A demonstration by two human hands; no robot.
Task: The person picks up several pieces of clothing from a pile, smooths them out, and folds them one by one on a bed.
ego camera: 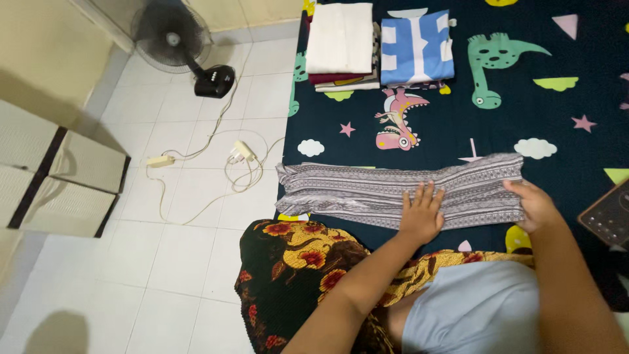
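A long grey patterned garment [367, 189] lies folded in a narrow strip across a dark dinosaur-print sheet [524, 111]. My left hand [420, 211] rests flat on the strip near its middle, fingers spread. At the strip's right end, my right hand [532, 204] grips the cloth's edge with curled fingers. Two stacks of folded clothes sit at the far edge: one topped with white cloth [339, 38], one topped with a blue and white piece [417, 47].
A floral black, yellow and red cloth [288, 275] covers my lap. On the white tiled floor to the left stand a black fan [175, 40], trailing cables with plugs [241, 155] and woven boxes [65, 177]. A dark object [609, 215] lies at the right edge.
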